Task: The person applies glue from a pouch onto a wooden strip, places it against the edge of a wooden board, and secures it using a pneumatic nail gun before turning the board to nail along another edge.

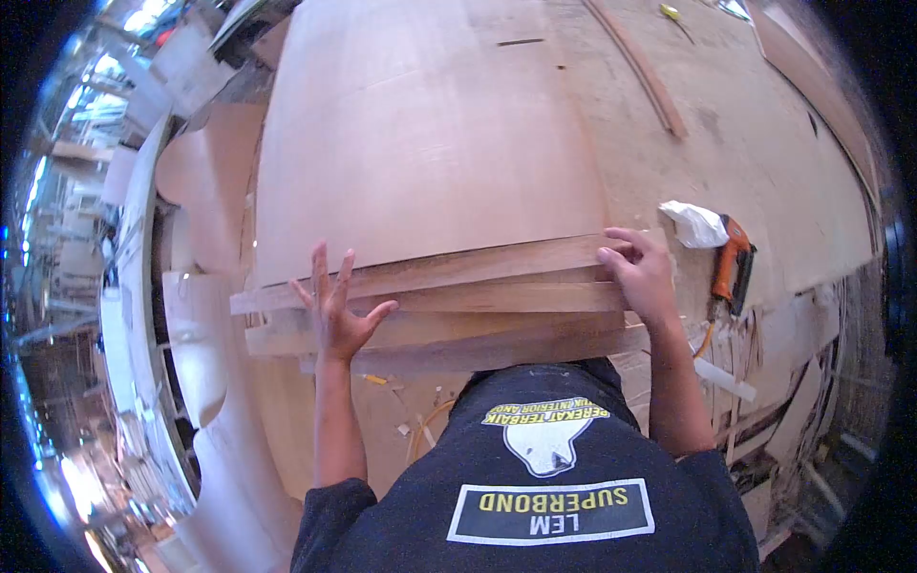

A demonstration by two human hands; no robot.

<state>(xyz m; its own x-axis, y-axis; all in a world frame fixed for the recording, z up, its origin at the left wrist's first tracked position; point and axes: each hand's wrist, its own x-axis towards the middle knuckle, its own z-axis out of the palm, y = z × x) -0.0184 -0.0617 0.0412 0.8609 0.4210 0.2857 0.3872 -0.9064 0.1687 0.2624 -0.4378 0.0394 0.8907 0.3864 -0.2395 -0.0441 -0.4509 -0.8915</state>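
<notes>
My left hand (336, 310) is over the left part of the stacked wooden strips, its fingers spread and nothing in its grasp. My right hand (638, 272) has its thumb and fingers round the right end of the top wooden strip (478, 266). That strip lies along the near edge of a large plywood panel (430, 143). More strips (497, 298) lie under and in front of it, close to my body, slightly fanned out.
Right of the panel, an orange tool (730, 263) lies beside a white plastic bag (694, 224). A long thin strip (638, 67) rests on the worktable (793, 191) farther back. Curved sheets (196, 334) and boards stand at the left.
</notes>
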